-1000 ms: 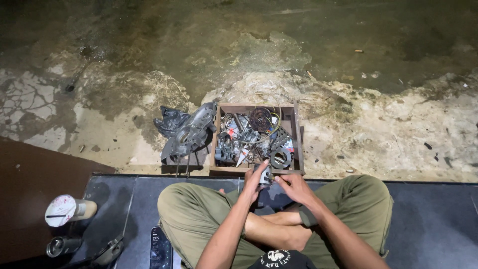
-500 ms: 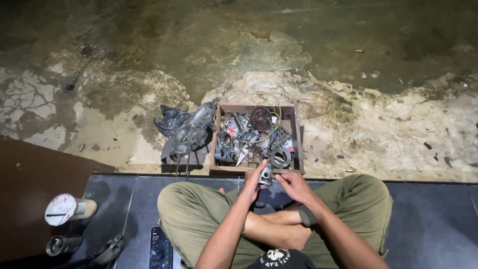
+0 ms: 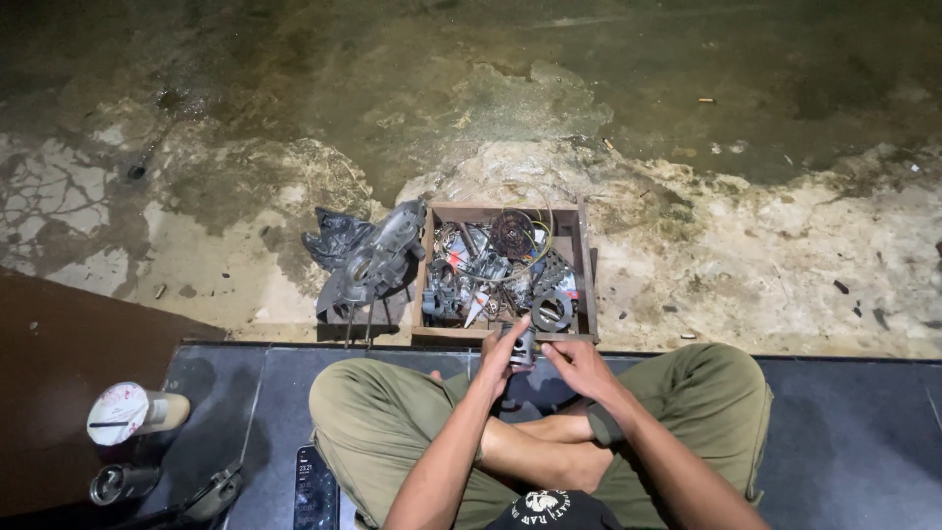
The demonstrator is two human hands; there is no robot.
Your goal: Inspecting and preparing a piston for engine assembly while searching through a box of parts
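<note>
Left hand (image 3: 497, 355): its fingers are wrapped around a small grey metal piston (image 3: 522, 345), held up over the person's lap.
Right hand (image 3: 579, 365): fingers bent, fingertips just beside the piston; I cannot tell if they touch it.
Wooden box (image 3: 581, 257): on the floor by the mat's front edge, full of metal parts.
Engine case (image 3: 371, 263): just left of the box.
How far: one part is out and in hand; the rest lie unsorted in the box.

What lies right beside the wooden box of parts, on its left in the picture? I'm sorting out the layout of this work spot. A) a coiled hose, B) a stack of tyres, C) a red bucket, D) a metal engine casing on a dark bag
D: a grey metal engine casing rests on a dark bag against the left wall of the wooden box.
</note>
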